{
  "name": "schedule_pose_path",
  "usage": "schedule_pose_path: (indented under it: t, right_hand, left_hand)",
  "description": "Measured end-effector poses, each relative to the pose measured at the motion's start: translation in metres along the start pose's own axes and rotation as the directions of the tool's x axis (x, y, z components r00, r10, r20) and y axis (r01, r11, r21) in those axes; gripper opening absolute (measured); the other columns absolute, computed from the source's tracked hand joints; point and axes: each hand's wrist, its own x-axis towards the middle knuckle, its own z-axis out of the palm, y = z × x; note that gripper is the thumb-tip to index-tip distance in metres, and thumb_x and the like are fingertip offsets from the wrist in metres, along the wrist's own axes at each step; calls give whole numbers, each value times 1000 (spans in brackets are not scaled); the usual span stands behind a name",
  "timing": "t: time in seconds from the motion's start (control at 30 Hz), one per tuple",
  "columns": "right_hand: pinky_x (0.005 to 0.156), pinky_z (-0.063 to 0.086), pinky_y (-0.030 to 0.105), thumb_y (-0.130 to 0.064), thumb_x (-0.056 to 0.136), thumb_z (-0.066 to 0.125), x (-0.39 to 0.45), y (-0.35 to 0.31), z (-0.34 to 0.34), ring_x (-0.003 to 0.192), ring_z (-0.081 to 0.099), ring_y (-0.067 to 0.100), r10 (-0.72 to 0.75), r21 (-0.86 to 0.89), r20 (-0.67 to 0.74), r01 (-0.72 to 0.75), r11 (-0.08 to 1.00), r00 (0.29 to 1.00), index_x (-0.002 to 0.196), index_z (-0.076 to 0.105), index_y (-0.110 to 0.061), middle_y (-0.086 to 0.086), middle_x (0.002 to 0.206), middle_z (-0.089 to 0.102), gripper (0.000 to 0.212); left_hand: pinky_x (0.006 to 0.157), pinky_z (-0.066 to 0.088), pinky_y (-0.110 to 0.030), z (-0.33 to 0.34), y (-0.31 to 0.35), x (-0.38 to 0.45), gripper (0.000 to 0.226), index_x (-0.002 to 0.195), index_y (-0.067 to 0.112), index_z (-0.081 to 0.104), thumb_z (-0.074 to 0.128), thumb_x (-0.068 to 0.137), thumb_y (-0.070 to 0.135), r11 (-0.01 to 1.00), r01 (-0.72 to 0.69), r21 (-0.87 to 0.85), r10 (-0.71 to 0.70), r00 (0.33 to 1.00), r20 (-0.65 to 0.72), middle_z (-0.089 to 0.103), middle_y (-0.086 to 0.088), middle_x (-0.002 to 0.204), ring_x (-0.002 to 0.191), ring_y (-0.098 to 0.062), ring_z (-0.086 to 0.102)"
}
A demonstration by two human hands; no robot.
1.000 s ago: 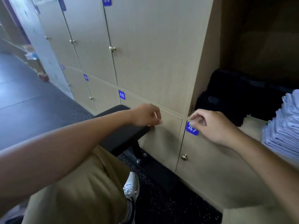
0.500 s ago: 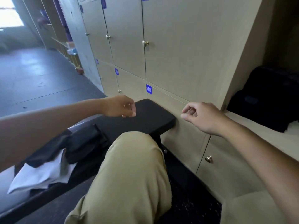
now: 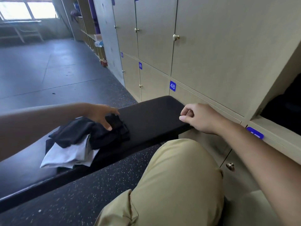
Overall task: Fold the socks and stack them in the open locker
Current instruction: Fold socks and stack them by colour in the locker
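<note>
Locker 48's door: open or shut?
Shut. The door under the blue 48 tag lies flush with its neighbours, behind the black bench.

socks (image 3: 117,126): showing black (a white cloth (image 3: 68,154) lying beside)
bench (image 3: 154,115): showing black
locker doors (image 3: 211,46): showing beige, blue number tags (image 3: 172,86)
floor (image 3: 101,190): showing dark, speckled white

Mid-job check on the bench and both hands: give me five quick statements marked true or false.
1. The left hand reaches onto the dark socks on the black bench. True.
2. The right hand holds a sock. False: its fingers are curled and hold nothing.
3. White cloth lies under the dark pile. True.
4. The locker label above the bench reads 12. False: it reads 48.
5. The pile lies on the floor. False: it lies on the bench.
</note>
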Motion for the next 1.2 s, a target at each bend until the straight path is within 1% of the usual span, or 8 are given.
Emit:
schedule_pose_path:
  t: [0.13, 0.2, 0.27, 0.37, 0.57, 0.77, 0.97, 1.2]
  right_hand:
    - [69, 44, 26, -36, 95, 65, 3, 1, 3, 79, 62, 9, -1, -20, 15, 1, 1000, 1000, 97, 67, -23, -9, 87, 66, 12]
    - [69, 44, 27, -36, 95, 66, 4, 2, 4, 80, 62, 10, 4, -28, 23, -3, 1000, 1000, 97, 67, -23, -8, 87, 66, 13]
    - [68, 43, 26, -36, 95, 66, 5, 2, 5, 80, 62, 10, 6, -30, 33, -5, 1000, 999, 98, 67, -22, -7, 86, 66, 14]
    - [67, 43, 24, -37, 95, 66, 5, 4, 6, 81, 62, 10, 9, -35, 44, -8, 999, 999, 100, 67, -22, -7, 87, 66, 15]
    - [66, 42, 24, -36, 95, 66, 6, 6, 6, 79, 62, 8, 6, -30, 45, -4, 1000, 999, 101, 67, -23, -8, 85, 66, 15]
    - [69, 44, 26, -36, 95, 66, 7, 8, 5, 81, 63, 10, 8, -25, 34, -7, 1000, 999, 100, 67, -23, -8, 84, 67, 14]
    - [72, 46, 26, -35, 94, 68, 11, 10, 5, 83, 67, 12, 33, 55, -30, -31, 998, 999, 99, 68, -24, -6, 90, 68, 12]
    - [76, 48, 27, -39, 93, 69, 22, 18, 19, 88, 69, 15, 88, 257, -55, -71, 964, 995, 116, 63, -26, -5, 99, 70, 27]
  left_hand:
    - [106, 42, -30, 12, -12, 10, 102, 143, 28, 39, 93, 59, 50, 992, 17, -128, -16, 1000, 9, 51, 0, 146, 124, -15, 51]
    - [95, 46, -24, 10, -9, 12, 96, 143, 20, 42, 95, 65, 39, 988, 36, -153, -34, 999, 21, 54, 3, 136, 115, -14, 54]
    - [74, 50, -13, 9, -8, 17, 67, 129, 7, 58, 92, 73, 17, 982, 38, -187, -34, 999, 25, 67, 2, 114, 92, -5, 65]
    - [61, 48, -8, 11, -11, 22, 41, 95, 25, 63, 91, 72, 7, 968, -8, -251, 1, 1000, -27, 68, 16, 88, 65, 15, 63]
    - [63, 52, -17, 6, -13, 17, 23, 92, 17, 69, 87, 79, 11, 922, -59, -382, 29, 996, -84, 76, 4, 83, 78, -15, 72]
    - [77, 61, -34, -21, -5, 9, 25, 110, 4, 66, 77, 88, 10, 848, -111, -519, 64, 992, -109, 76, -14, 105, 92, -27, 75]
    - [70, 56, -23, -45, 19, 12, 19, 109, 10, 61, 70, 94, 13, 725, -213, -655, 132, 976, -172, 70, -4, 101, 92, -18, 70]
    - [74, 58, -27, -42, 53, 34, 22, 104, 9, 54, 70, 91, 16, 579, -291, -762, 202, 956, -211, 69, -4, 96, 92, -18, 70]
